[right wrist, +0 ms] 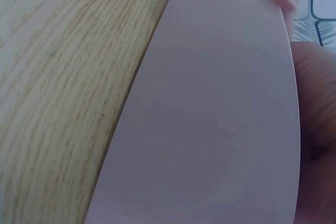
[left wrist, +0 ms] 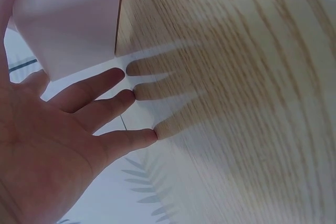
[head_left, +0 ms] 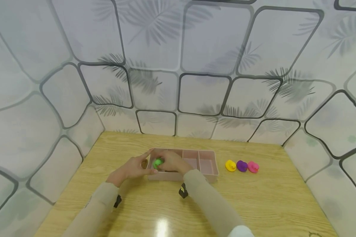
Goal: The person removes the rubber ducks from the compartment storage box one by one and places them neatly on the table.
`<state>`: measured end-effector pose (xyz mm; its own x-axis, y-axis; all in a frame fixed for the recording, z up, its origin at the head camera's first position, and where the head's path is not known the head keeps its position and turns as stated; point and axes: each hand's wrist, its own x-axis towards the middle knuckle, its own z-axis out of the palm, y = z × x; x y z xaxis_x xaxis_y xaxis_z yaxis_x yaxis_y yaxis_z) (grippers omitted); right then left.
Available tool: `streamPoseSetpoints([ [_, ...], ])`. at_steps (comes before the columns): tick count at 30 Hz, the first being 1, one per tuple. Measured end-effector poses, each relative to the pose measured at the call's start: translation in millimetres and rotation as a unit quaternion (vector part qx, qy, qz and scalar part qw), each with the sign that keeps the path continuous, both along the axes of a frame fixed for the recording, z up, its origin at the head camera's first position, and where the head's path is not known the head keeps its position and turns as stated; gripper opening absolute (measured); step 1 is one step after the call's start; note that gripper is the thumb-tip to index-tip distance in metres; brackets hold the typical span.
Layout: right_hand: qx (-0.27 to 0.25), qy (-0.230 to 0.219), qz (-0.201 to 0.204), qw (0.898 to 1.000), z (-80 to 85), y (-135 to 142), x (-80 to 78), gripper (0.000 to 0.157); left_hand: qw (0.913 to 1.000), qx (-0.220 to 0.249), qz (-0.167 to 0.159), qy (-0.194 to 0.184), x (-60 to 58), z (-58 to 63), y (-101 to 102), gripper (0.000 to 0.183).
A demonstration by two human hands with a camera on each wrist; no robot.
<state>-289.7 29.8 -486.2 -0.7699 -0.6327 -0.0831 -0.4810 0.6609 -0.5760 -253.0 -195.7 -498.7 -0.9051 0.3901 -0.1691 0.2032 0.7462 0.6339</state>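
My right hand [head_left: 172, 160] reaches down into the leftmost compartment of a pale pink divided box [head_left: 183, 176]. Its fingers pinch a green rubber duck [head_left: 158, 163] there, partly covering it. At the box's left end is my left hand [head_left: 133, 168], thumb by the front rim and forefinger by the back corner. The left wrist view shows that hand [left wrist: 52, 135] with its other fingers straight and spread, tips close to the table beside the box wall [left wrist: 79, 19]. In the right wrist view the box's long side [right wrist: 205, 103] hides most of the right hand [right wrist: 317, 103].
Right of the box, three rubber ducks stand in a row: yellow [head_left: 230, 165], purple [head_left: 242, 166] and pink [head_left: 253, 167]. The wooden table [head_left: 142, 210] meets a patterned wall covering [head_left: 157, 121] at its back and sides.
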Motion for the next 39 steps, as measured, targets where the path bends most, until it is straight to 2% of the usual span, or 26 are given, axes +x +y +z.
streamPoseSetpoints([
  [8,0.021,-0.007,-0.009,1.0,2.3,-3.1,-0.7,0.042,1.0,-0.007,0.0,-0.002,-0.4,1.0,0.9,0.109],
  [15,0.038,-0.008,-0.015,0.999,1.0,-6.2,-2.9,0.029,1.0,-0.005,0.0,0.0,-0.6,-0.3,0.6,0.11],
  [21,0.034,-0.01,-0.023,0.999,0.3,-7.3,-3.4,0.026,1.0,-0.008,0.004,0.0,-0.7,-0.1,0.5,0.11],
  [32,0.014,-0.011,-0.027,0.999,-2.6,-6.1,-2.0,0.032,0.9999,-0.008,0.009,-0.006,-0.6,-1.2,0.8,0.109],
  [39,0.034,0.015,-0.018,0.999,1.4,-5.3,-0.3,0.036,0.9999,-0.009,0.005,-0.007,0.5,0.0,1.5,0.11],
])
